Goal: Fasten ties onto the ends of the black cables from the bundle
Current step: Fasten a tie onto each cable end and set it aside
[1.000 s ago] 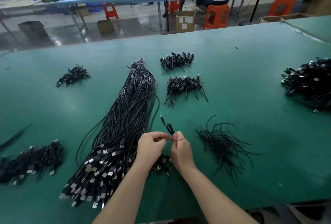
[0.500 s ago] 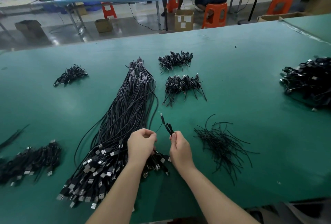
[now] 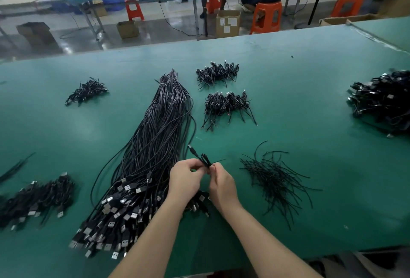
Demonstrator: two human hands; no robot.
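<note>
Left hand: the left hand (image 3: pixel 185 181) pinches the folded end of one black cable (image 3: pixel 200 157) between thumb and fingertips, just above the green worktop (image 3: pixel 310 104).
Right hand: the right hand (image 3: pixel 221 185) grips the same cable end from the other side, and seems to pinch a thin tie (image 3: pixel 217 161) whose tail sticks out to the right; the wrap itself is too small to make out.
Cable: it comes from the long bundle (image 3: pixel 159 135) lying just left of the hands.
Spare ties: a loose pile of ties (image 3: pixel 273 180) lies near the right hand.
Doing it well: the fold should be kept tight and the tie twisted snug around its middle, so the loop does not spring open.
Risk: a slack pinch could let the fold unravel.
</note>
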